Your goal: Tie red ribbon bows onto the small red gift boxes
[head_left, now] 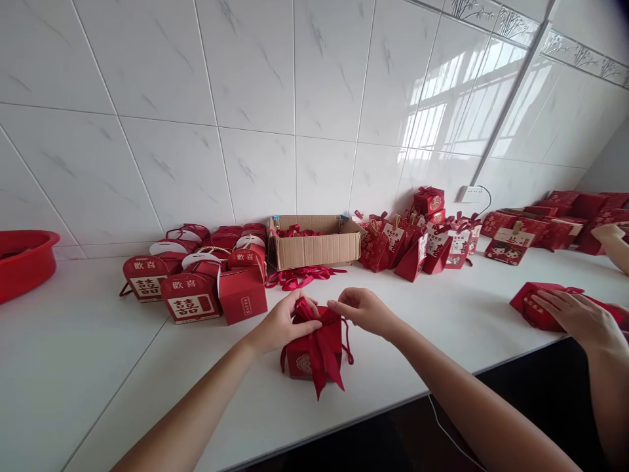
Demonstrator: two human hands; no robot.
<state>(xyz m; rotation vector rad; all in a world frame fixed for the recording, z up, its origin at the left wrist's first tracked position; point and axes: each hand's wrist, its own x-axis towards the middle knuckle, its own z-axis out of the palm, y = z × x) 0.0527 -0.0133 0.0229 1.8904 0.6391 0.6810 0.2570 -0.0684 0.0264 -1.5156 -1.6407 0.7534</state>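
Note:
A small red gift box (301, 359) with a gold round emblem stands on the white counter before me. A wide red ribbon (322, 354) sits on its top, with two tails hanging down the front. Thin dark red cords dangle at the box's sides. My left hand (289, 321) is closed at the top left of the box, thumb and fingers pinching the ribbon. At the top right, my right hand (366, 309) has its thumb and forefinger pressed together by the cord; what they pinch is too small to make out.
Finished-looking red boxes (189, 305) stand to the left. Behind are an open cardboard box (317, 254) and loose ribbons (307, 278). Several triangular boxes (413, 259) stand back right. A red basin (29, 269) sits far left. At right, another person's hand (565, 311) rests on red packaging.

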